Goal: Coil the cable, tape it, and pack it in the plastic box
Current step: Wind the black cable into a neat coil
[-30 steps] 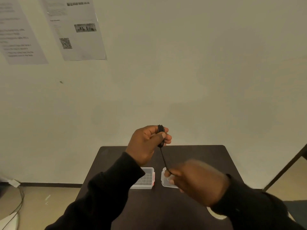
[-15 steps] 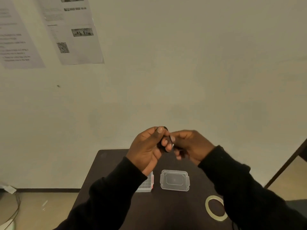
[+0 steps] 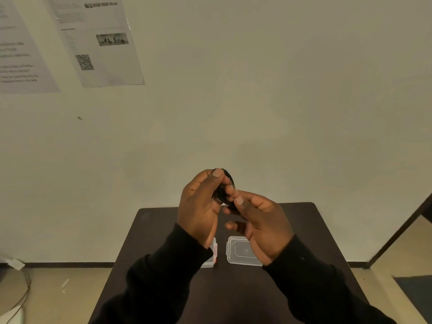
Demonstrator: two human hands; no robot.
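A small black coiled cable point(image 3: 225, 190) is held up in front of the wall, above the dark table point(image 3: 149, 230). My left hand point(image 3: 201, 206) pinches the coil from the left, thumb on its top edge. My right hand point(image 3: 259, 223) meets it from the right, fingertips on the coil's lower part. Below the hands the clear plastic lid point(image 3: 238, 252) lies flat on the table. The clear box point(image 3: 212, 253) with a red clasp shows only as a sliver behind my left wrist. No tape roll is visible now.
Printed sheets point(image 3: 98, 40) hang on the wall at upper left. A dark frame edge point(image 3: 402, 230) runs diagonally at the right. Cables point(image 3: 18, 298) lie on the floor at lower left.
My right hand came up from low over the table to join the left at the coil; the hanging cable tail is gone from sight. The tape ring seen half a second ago is now hidden.
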